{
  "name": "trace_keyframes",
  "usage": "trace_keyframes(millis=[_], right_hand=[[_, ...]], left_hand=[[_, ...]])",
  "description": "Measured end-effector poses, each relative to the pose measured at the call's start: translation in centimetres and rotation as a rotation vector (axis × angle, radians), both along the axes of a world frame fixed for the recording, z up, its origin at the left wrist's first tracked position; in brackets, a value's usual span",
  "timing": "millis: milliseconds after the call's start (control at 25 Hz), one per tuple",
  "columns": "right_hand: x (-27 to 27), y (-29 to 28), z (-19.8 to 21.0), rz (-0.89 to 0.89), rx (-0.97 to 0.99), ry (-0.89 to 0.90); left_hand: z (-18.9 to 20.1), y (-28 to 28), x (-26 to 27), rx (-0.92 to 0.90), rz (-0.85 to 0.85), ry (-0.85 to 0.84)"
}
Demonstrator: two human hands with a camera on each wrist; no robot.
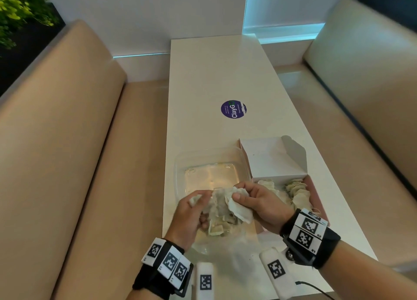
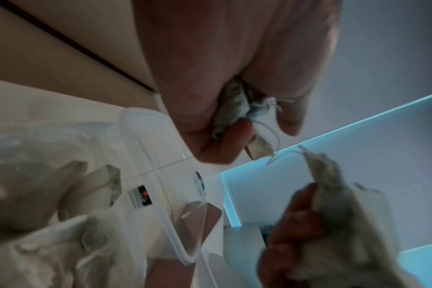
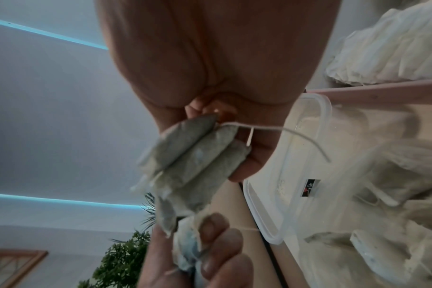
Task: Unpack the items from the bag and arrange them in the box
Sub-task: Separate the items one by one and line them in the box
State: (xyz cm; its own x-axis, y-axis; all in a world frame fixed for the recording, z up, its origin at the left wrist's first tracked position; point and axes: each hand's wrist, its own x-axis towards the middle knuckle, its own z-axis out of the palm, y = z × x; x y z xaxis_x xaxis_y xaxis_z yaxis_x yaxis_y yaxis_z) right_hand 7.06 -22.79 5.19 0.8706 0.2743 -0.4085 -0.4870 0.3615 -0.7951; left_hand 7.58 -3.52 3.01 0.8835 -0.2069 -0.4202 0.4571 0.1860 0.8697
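A bunch of pale tea bags (image 1: 225,206) hangs between both hands above the near edge of a clear plastic container (image 1: 180,175). My left hand (image 1: 203,201) grips the bunch's left side, fingers curled round a tea bag (image 2: 234,109). My right hand (image 1: 240,194) pinches several tea bags (image 3: 197,152) on the right side, strings trailing. Under the hands lies a crumpled clear plastic bag (image 1: 228,243) with more tea bags (image 2: 37,204) in it. To the right stands an open pink-and-white cardboard box (image 1: 277,162) with tea bags (image 1: 296,191) stacked inside.
The long white table (image 1: 214,74) carries a round purple sticker (image 1: 233,109) beyond the container. Beige benches (image 1: 79,141) flank the table on both sides. A black cable (image 1: 316,288) runs off the near right edge.
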Motion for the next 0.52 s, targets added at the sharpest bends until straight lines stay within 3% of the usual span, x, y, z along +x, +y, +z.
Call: trace_keyframes(millis=[120, 280, 440, 520], right_hand=[[-0.2, 0.3, -0.7, -0.042, -0.177, -0.013], [-0.2, -0.7, -0.9, -0.145, -0.409, -0.098], [-0.4, -0.2, 0.2, -0.072, -0.119, -0.058], [-0.2, 0.7, -0.4, -0.088, -0.092, -0.023]], left_hand=[[0.5, -1.3, -0.6, 0.043, -0.068, -0.061], [0.2, -1.0, -0.3, 0.052, 0.125, -0.045], [0.0, -0.9, -0.5, 0.167, 0.084, -0.112], [0.2, -1.6, -0.9, 0.144, 0.016, -0.122]])
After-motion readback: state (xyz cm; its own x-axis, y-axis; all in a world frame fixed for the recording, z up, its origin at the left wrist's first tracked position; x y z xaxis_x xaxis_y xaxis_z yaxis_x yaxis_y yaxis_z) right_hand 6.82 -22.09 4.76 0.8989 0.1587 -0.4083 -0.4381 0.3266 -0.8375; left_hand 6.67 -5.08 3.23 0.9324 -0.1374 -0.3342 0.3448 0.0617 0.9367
